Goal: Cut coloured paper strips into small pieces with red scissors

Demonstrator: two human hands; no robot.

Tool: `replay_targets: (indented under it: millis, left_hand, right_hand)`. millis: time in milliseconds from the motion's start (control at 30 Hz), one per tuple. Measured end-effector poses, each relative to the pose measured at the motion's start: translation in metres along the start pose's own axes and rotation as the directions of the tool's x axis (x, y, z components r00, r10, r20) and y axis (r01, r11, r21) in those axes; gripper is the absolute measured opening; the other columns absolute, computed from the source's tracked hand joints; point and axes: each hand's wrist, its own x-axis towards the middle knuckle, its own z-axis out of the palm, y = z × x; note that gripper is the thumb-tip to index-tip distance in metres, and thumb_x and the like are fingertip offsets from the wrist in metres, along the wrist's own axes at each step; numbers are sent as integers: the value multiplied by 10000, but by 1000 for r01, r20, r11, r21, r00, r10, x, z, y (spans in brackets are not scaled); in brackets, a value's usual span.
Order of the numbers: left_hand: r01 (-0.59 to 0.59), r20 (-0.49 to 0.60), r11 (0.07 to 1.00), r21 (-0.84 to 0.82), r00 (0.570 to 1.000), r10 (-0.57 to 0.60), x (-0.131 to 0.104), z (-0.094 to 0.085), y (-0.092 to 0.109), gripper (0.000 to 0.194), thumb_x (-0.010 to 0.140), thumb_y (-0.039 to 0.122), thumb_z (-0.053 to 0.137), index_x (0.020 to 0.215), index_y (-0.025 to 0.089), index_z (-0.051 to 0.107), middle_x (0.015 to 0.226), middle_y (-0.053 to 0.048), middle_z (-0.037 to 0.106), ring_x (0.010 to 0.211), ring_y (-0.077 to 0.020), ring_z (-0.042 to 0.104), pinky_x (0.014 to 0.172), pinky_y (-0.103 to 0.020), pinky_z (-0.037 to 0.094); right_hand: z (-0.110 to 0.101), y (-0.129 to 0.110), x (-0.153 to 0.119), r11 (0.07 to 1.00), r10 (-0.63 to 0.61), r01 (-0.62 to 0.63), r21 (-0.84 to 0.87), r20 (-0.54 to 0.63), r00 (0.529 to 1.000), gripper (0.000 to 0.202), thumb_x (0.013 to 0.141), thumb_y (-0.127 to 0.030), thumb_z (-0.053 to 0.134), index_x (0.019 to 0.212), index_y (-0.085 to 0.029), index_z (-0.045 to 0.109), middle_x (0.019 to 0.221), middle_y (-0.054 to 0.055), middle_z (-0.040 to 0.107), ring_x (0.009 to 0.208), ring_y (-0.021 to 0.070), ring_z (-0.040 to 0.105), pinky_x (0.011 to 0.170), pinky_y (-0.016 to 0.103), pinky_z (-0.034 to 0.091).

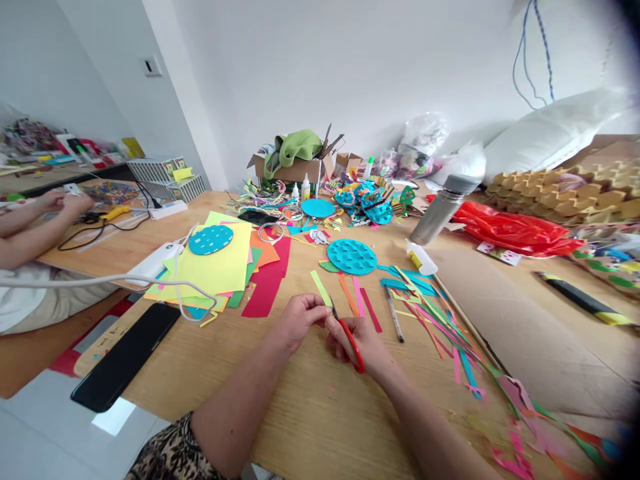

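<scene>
My left hand (303,319) pinches the lower end of a light green paper strip (321,287). Against it, my right hand (350,337) grips red-handled scissors (356,349), whose dark blades point up beside the strip. Just beyond my hands, an orange strip (349,297), a pink strip (359,297) and a dark red strip (371,309) lie side by side. A blue paper disc with raised shapes (351,257) rests above them. A pen (394,315) is to the right, near a pile of coloured strips (440,313).
Coloured paper sheets (220,267) and a black phone (126,357) lie left. A steel bottle (438,210), a glue bottle (421,258) and a cutter (583,298) are right. A cardboard box (293,167) stands behind. Another person's hands (65,201) are far left.
</scene>
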Motion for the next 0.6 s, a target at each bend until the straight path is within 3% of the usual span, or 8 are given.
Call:
replay_targets:
  millis: [600]
  left_hand:
    - [12, -12, 999, -32, 1000, -12, 1, -1, -1, 209, 582, 262, 714, 625, 121, 566, 580, 10, 551, 549, -78, 474, 587, -235, 366]
  right_hand:
    - [1, -9, -4, 1000, 15, -15, 17, 2, 1000, 602, 743, -714, 454, 498, -165, 467, 386, 4, 485, 346, 78, 405, 368, 195, 282]
